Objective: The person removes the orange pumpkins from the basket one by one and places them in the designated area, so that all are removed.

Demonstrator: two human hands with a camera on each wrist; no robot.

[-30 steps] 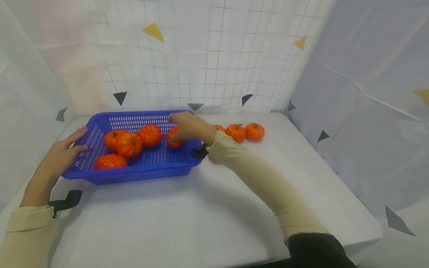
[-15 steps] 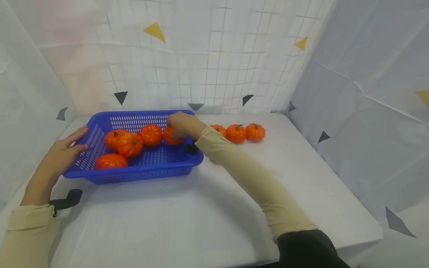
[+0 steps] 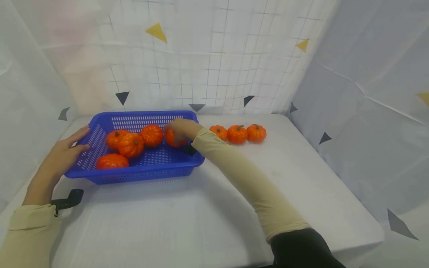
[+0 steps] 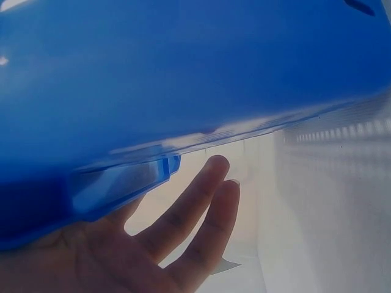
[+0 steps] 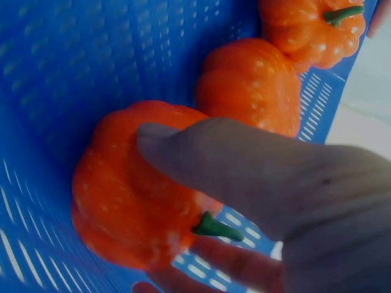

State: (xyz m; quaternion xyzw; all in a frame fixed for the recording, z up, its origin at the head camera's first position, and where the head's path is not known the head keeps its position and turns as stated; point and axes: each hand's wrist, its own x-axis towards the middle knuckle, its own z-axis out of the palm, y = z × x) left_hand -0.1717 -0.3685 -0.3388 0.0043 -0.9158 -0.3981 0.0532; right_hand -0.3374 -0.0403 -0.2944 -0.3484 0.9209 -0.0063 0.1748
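A blue plastic basket (image 3: 140, 169) with slotted walls stands on the white table, several small orange pumpkins (image 3: 131, 145) inside it. At its left end my left hand (image 3: 62, 156) holds the rim, thumb and index finger at the top edge. In the left wrist view, other fingers (image 4: 198, 226) stretch out below the rim. My right hand (image 3: 182, 128) reaches into the basket's right end and grips a pumpkin (image 5: 134, 195) with a green stem. The thumb lies across that pumpkin and fingers show beneath it. A neighbouring pumpkin (image 5: 250, 85) sits close beside it.
Three more pumpkins (image 3: 237, 134) stand in a row on the table (image 3: 301, 186), right of the basket and partly beside the right sleeve. A white gridded sheet (image 3: 218, 56) hangs behind the table, and a grey-white sheet (image 3: 368, 93) borders the right side.
My right hand has come down lower into the basket around the pumpkin, its fingers closing in. That pumpkin shifted slightly left, then back right. The left hand stays at the rim.
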